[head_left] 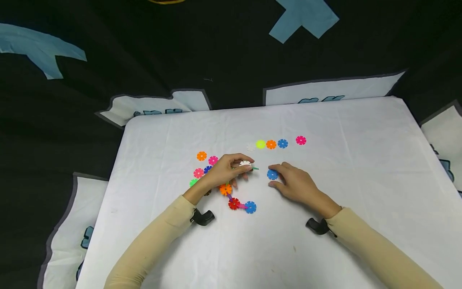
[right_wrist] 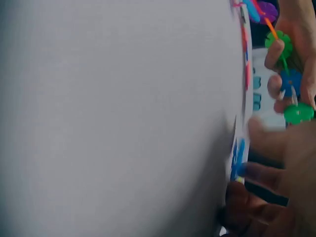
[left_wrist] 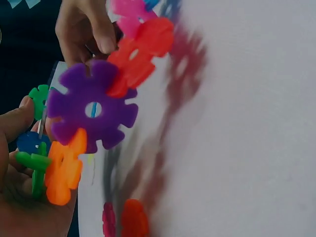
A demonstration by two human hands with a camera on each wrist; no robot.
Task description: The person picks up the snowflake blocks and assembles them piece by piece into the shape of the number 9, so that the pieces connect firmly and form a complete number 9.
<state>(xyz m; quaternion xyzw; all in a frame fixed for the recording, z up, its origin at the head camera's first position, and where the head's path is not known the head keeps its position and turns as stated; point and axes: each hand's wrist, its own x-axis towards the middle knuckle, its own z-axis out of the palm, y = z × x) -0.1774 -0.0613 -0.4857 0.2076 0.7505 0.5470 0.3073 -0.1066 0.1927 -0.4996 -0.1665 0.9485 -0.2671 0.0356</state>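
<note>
My left hand (head_left: 231, 170) grips a chain of interlocked, notched plastic discs above the table. Near its fingertips is a white disc (head_left: 245, 163), with a green disc (right_wrist: 298, 113) and a blue disc (right_wrist: 290, 82) beside it. Down from the hand hang an orange disc (left_wrist: 64, 168), a purple disc (left_wrist: 94, 106), a red disc (left_wrist: 140, 57) and a pink one, with a blue disc (head_left: 250, 207) at the end. My right hand (head_left: 294, 182) is at a single blue disc (head_left: 272, 174). One finger touches that disc, while the thumb stands apart from it.
Loose discs lie in a row at the back: yellow (head_left: 260, 144), orange (head_left: 271, 144), blue (head_left: 282, 143) and pink (head_left: 301, 140). More lie left of my left hand, among them an orange disc (head_left: 201, 156) and a pink disc (head_left: 198, 173). White cloth (head_left: 325, 249) covers the table.
</note>
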